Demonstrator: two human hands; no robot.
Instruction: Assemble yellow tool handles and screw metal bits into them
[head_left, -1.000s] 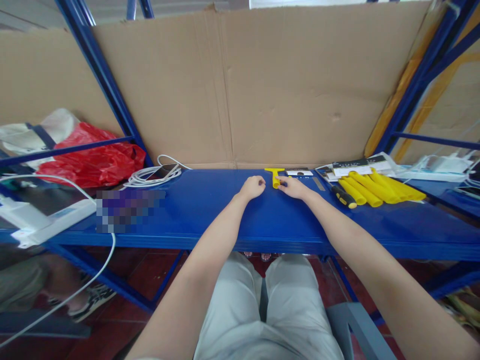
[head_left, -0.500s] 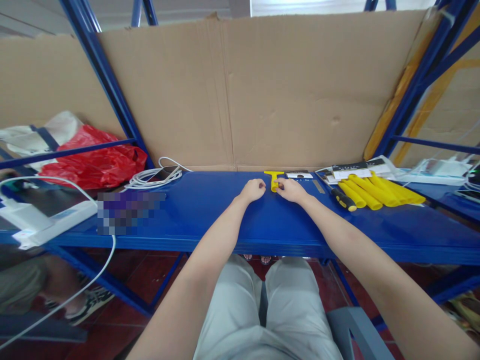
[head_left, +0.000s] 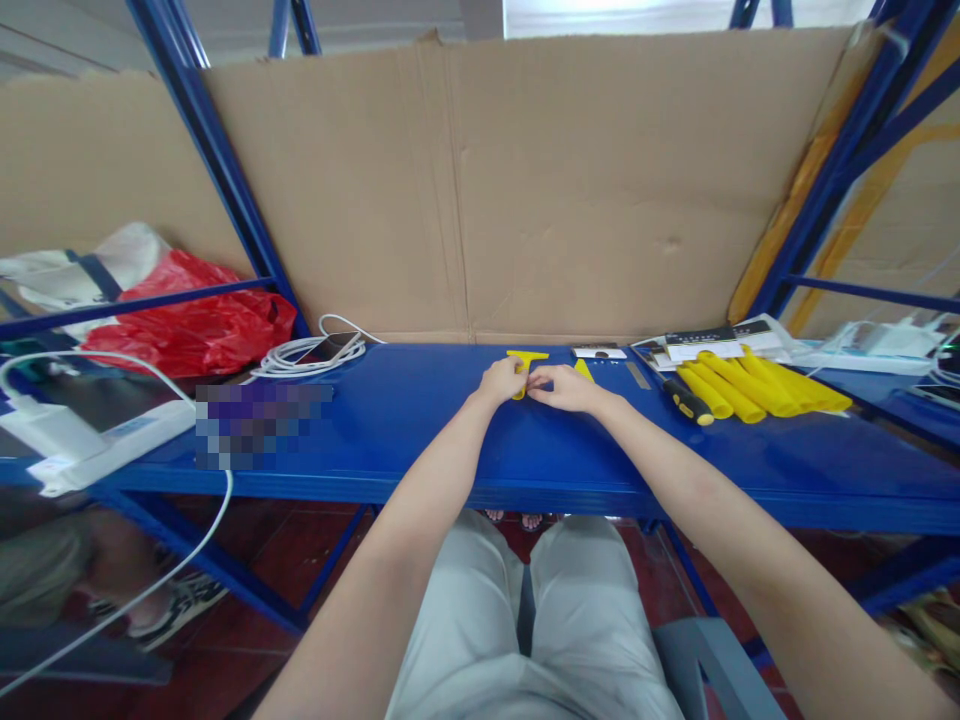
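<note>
Over the blue tabletop (head_left: 420,420), my left hand (head_left: 501,383) is closed around the handle of a yellow T-shaped scraper (head_left: 528,357), its wide head pointing away from me. My right hand (head_left: 566,388) has its thumb and fingers drawn together close against the left fingers and the scraper's lower end. Whether anything small is pinched there is hidden. Just behind the right hand, a small yellow triangular piece (head_left: 584,371) pokes out. A black-and-white card (head_left: 598,352) and a thin grey metal strip (head_left: 638,375) lie further right.
To the right are a black-and-yellow screwdriver (head_left: 688,402) and several yellow tubular pieces (head_left: 739,385) beside printed packaging (head_left: 701,343). Leftward sit a coiled white cable (head_left: 307,355), a white power strip (head_left: 124,445) and a red plastic bag (head_left: 195,315). Cardboard (head_left: 600,190) walls the back.
The scraper has shifted left, from my right fingers into my left hand. My right hand has followed it left, and a yellow triangular piece now shows behind it.
</note>
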